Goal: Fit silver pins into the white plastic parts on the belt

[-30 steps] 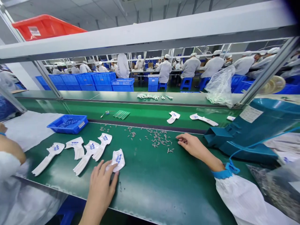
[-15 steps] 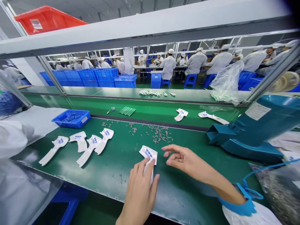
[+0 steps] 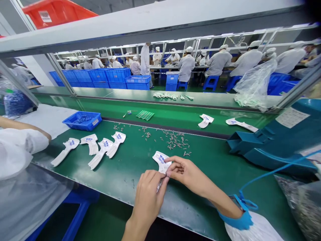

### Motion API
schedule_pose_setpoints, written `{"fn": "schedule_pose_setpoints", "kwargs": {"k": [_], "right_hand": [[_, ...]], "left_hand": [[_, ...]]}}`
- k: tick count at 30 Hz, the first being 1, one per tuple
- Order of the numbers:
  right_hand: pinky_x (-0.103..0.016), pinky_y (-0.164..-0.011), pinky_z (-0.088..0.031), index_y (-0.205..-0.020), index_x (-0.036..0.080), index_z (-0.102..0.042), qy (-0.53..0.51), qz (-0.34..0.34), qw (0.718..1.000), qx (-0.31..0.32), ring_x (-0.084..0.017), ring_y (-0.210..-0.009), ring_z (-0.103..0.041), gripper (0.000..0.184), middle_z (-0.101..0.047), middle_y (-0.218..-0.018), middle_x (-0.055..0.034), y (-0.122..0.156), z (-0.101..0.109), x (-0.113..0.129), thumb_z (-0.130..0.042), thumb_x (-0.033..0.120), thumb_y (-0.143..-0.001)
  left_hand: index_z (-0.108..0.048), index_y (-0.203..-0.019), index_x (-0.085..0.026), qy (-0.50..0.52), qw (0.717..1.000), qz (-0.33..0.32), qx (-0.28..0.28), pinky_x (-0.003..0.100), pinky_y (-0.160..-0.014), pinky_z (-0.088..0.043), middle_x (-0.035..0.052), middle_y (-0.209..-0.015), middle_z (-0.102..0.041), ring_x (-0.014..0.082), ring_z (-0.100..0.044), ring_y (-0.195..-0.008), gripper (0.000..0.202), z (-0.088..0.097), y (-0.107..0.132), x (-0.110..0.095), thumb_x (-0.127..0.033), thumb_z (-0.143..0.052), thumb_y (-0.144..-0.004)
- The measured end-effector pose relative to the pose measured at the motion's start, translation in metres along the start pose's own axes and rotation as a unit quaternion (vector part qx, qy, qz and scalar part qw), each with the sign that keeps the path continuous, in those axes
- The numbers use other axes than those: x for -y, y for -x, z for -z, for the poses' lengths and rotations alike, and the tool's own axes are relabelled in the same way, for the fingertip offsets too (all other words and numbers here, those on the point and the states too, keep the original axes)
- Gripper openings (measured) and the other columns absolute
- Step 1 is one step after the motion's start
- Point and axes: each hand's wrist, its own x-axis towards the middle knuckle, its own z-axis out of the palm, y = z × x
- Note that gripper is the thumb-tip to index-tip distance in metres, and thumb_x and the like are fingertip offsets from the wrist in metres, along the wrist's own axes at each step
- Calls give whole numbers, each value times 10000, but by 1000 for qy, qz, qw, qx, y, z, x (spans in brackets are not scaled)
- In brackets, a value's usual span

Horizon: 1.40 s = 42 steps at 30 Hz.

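As two hands pinch one piece, four more

Blue parts tray (blue crates beyond)

This is a big factory room. Long green tables run in rows, and small white pieces lie lined up on them. Lots of people in white coats and caps sit on blue stools and work side by side. Blue bins stand in long stacks on the floor.
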Motion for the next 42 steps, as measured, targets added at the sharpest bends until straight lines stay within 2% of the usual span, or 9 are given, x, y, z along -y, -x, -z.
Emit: {"fn": "schedule_pose_setpoints", "kwargs": {"k": [3, 7, 10, 21, 32, 35, 38, 40, 42], "right_hand": [[-305, -740, -492, -1213, 223, -556, 68, 12, 998, -9, -185, -795, -648, 364, -712, -845, -5, -4, -2, 0, -638, 269, -861], [-294, -737, -475, -1249, 245, -554, 158, 8, 987, -1, -195, -820, -665, 381, -719, -860, -3, -4, -8, 4, -580, 205, -870], [-289, -740, -463, -1257, 239, -561, 214, -6, 977, 3, -203, -843, -673, 397, -723, -857, -8, -5, -16, 8, -553, 167, -866], [-276, -703, -417, -1261, 245, -568, 305, -31, 952, 5, -218, -876, -663, 398, -722, -917, -26, -7, -24, 21, -542, 137, -879], [-277, -646, -330, -1068, 199, -586, 435, -54, 898, 36, -232, -885, -605, 170, -673, -958, -69, -16, -23, 28, -554, 184, -902], [-265, -611, -314, -1044, 206, -561, 421, -57, 903, 61, -202, -788, -586, 181, -656, -862, -32, -22, -18, 24, -606, 212, -869], [-256, -600, -352, -1060, 215, -561, 355, -15, 930, 91, -174, -707, -572, 177, -629, -767, 8, -23, -3, 16, -585, 255, -889], [-268, -634, -409, -1081, 217, -575, 329, 10, 943, 43, -176, -716, -588, 180, -635, -787, -1, -20, 18, 5, -514, 302, -935], [-314, -733, -458, -1112, 204, -592, 361, 15, 929, -81, -203, -818, -616, 228, -648, -910, -50, -17, 47, -11, -460, 292, -949]], "left_hand": [[-570, -1224, -246, -9, 999, -1, 45, 418, -977, -458, 59, -1227, -645, 256, -554, -1173, 269, 11, -2, 14, -312, -572, -963], [-457, -1408, -310, -31, 990, -19, 136, 495, -1155, -326, 8, -1522, -450, 301, -297, -1449, 588, 19, -3, 29, -443, -676, -879], [-481, -1389, -314, -46, 986, -13, 158, 520, -1170, -302, -6, -1547, -420, 309, -260, -1473, 579, 18, -2, 31, -502, -663, -873], [-484, -1376, -322, -46, 987, -10, 153, 519, -1166, -308, -14, -1547, -422, 302, -298, -1458, 563, 15, -2, 27, -538, -637, -878], [-477, -1379, -314, -55, 986, -9, 157, 514, -1172, -304, -22, -1552, -414, 299, -299, -1457, 559, 15, -2, 27, -541, -621, -888], [-467, -1394, -321, -63, 986, -9, 157, 517, -1172, -306, -20, -1547, -422, 294, -298, -1458, 575, 14, -2, 28, -544, -623, -887], [-481, -1389, -319, -59, 987, -7, 150, 520, -1155, -333, 0, -1539, -433, 303, -308, -1454, 558, 13, -1, 31, -539, -616, -895], [-480, -1399, -307, -51, 988, -8, 146, 520, -1146, -346, 20, -1542, -428, 317, -308, -1452, 568, 13, 0, 33, -551, -602, -900], [-403, -1467, -302, -40, 988, -7, 146, 515, -1144, -353, 32, -1560, -400, 323, -292, -1458, 625, 14, 2, 35, -557, -565, -921]]}}
